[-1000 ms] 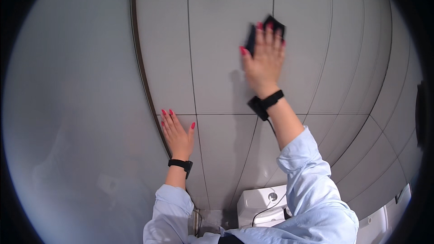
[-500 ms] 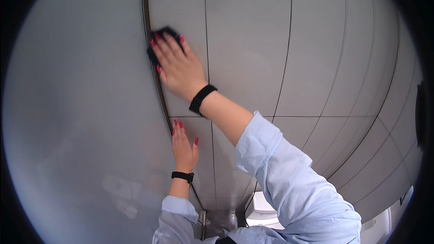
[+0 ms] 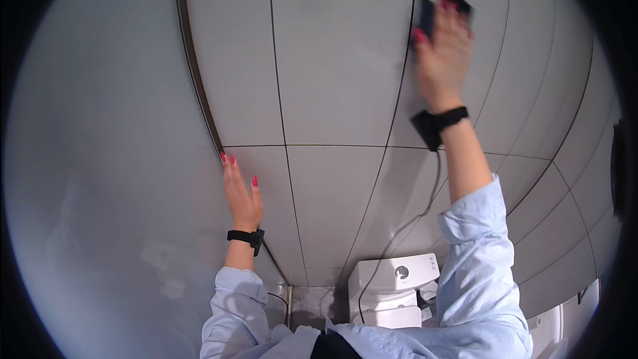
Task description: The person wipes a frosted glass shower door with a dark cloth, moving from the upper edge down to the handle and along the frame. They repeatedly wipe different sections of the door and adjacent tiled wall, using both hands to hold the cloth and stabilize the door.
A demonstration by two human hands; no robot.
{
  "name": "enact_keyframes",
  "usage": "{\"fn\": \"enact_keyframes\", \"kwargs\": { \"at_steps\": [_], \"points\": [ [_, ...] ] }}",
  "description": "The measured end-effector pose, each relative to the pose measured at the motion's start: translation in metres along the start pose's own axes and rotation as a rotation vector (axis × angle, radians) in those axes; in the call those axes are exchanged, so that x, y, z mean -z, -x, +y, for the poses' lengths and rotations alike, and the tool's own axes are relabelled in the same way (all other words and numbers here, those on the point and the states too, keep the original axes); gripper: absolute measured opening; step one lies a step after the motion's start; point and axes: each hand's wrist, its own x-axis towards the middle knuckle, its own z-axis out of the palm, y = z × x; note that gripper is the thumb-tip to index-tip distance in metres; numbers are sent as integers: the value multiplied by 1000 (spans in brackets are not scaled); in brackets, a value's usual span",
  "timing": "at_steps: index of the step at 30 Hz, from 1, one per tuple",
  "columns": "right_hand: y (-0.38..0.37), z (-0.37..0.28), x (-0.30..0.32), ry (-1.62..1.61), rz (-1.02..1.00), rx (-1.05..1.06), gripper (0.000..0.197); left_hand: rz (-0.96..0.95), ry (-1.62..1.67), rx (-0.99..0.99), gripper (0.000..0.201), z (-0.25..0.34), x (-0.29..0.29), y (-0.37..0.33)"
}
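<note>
My right hand (image 3: 446,63) is high on the right of the grey tiled wall (image 3: 339,60), pressing a dark cloth (image 3: 426,16) against it. The cloth shows past the fingers on both sides, and motion blurs it and the fingertips. Lower left, my left hand (image 3: 244,196) is open and holds nothing. Its fingers point up and its fingertips are by the dark frame strip (image 3: 195,66), where the tiles meet a smooth pale panel (image 3: 106,126).
Below, against the wall, stands a white toilet (image 3: 362,271) with a round button on its tank. A black box (image 3: 425,127) at my right wrist trails a thin cable (image 3: 409,223) down past the toilet. Another white fixture (image 3: 546,332) shows at the lower right.
My right hand has swept the cloth from beside the frame strip across the tiles to the upper right. The left hand stays near the strip. More of the toilet now shows.
</note>
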Motion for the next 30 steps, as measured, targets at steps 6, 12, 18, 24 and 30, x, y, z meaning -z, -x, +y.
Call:
{"fn": "enact_keyframes", "kwargs": {
  "at_steps": [6, 12, 18, 24, 30],
  "points": [
    [109, 86, 29, 192, 67, -394, 63, 24, 55, 110, 57, 7, 1, 1],
    [179, -41, -6, 203, -72, -488, 74, 19, 232, 286, 55, -4, -4, 6],
    [128, -208, -71, -155, -343, -254, 86, -38, 432, 438, 53, -20, 1, 19],
    [132, -296, -105, -276, -455, 185, 68, -131, 470, 357, 54, -15, -2, 19],
    [223, -264, -65, -344, -685, 392, 64, -70, 520, 382, 50, -20, -10, 18]
  ]
}}
